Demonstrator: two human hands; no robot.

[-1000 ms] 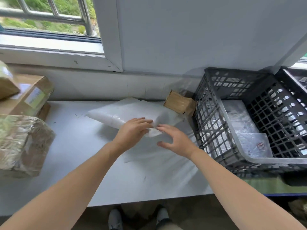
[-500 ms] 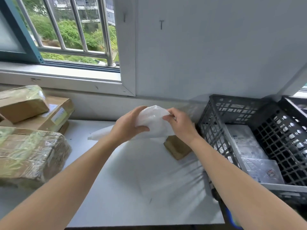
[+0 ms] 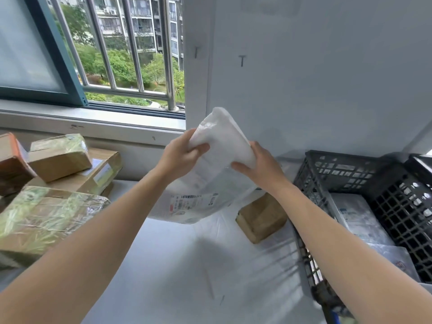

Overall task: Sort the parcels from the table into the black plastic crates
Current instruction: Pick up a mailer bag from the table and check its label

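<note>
Two hands clamp soft white plastic mailer bag (image 3: 210,183): left hand (image 3: 178,155), right hand (image 3: 259,168) near upper end. Bag hangs above surface (image 3: 187,265) far edge, long axis steep. Rightward sits black plastic lattice crate (image 3: 332,164); right hand nearer.

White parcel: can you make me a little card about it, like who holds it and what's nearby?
thing: white parcel, a soft bag with a printed label
held by: left hand and right hand, gripping its upper end
where: in the air over the table
nearby: small brown box on the table
right side: black crate with flat bags inside
left side: taped brown boxes piled up
</note>
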